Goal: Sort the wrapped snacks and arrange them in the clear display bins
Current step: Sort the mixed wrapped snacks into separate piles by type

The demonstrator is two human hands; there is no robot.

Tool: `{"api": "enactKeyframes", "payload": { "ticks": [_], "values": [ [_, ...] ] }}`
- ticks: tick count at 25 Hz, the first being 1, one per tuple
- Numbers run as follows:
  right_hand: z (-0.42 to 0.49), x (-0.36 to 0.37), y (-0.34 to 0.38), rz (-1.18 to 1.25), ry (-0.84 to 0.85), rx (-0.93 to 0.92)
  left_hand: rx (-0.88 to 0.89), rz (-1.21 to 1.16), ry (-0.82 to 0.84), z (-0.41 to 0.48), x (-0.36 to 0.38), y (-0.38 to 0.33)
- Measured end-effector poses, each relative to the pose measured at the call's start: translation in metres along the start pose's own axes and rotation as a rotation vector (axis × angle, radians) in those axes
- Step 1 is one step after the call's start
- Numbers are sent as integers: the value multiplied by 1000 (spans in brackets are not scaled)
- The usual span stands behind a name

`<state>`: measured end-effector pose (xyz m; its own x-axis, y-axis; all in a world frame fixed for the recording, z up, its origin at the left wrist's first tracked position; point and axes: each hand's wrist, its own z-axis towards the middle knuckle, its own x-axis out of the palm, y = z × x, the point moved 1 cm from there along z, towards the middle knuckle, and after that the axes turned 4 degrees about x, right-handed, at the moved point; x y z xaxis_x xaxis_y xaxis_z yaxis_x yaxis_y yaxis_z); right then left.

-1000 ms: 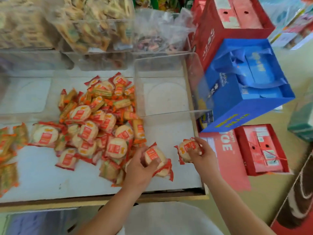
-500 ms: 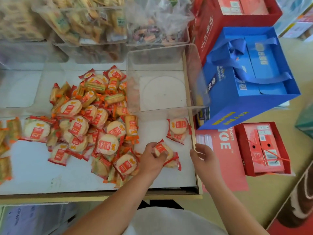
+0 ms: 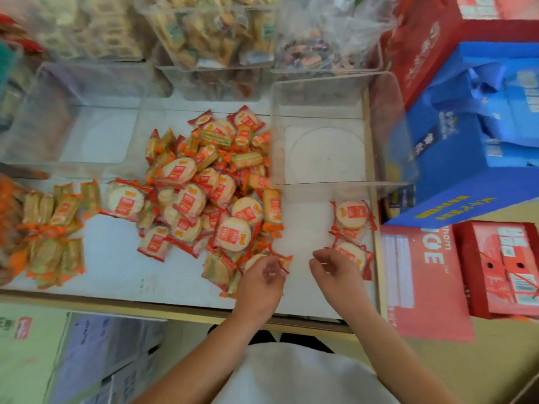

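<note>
The round snack (image 3: 253,261) I'm after lies at the near edge of the mixed pile (image 3: 210,193), half under my left hand (image 3: 262,279). My fingers (image 3: 274,272) curl over it and a red wrapper end pokes out past them. Whether my pinch has closed on it I cannot tell.

To do this well I should take 1 packet by its crimped end, lift it straight off, and not drag the long bars beside it along.

My right hand (image 3: 335,268) hangs loosely curled and holds nothing, just beside the nearest of the set-aside rounds (image 3: 351,217). Those lie by the shelf's right edge, in front of the clear bin (image 3: 320,183), which looks bare inside. The long bars (image 3: 55,228) sit well apart at the left on the white shelf (image 3: 116,258).
</note>
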<state>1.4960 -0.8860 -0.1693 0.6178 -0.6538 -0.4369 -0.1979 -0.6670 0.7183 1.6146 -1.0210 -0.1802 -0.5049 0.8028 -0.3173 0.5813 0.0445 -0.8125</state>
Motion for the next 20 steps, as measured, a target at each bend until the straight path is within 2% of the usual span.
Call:
{"api": "enactKeyframes", "payload": {
  "ticks": [3, 6, 9, 11, 12, 13, 17, 20],
  "values": [
    [14, 28, 28, -54, 88, -17, 0, -8, -191, -1, -57, 3],
    [39, 42, 61, -99, 93, 2, 41, 111, -380, 24, -95, 5],
    [54, 55, 95, -135, -7, -62, -1, 292, -299, 54, -105, 11],
    [55, 65, 107, -296, -146, -307, -8, 407, -265, 66, -105, 14],
    [56, 72, 111, -372, -147, -418, 2, 444, -269, 69, -105, 15],
    [57, 78, 113, -425, -98, -471, 15, 469, -272, 72, -106, 15],
    [77, 94, 119, -582, 120, -428, 90, 568, -194, 75, -110, 17],
    [87, 101, 122, -657, 226, -420, 65, 387, -151, 69, -122, 12]
  ]
}}
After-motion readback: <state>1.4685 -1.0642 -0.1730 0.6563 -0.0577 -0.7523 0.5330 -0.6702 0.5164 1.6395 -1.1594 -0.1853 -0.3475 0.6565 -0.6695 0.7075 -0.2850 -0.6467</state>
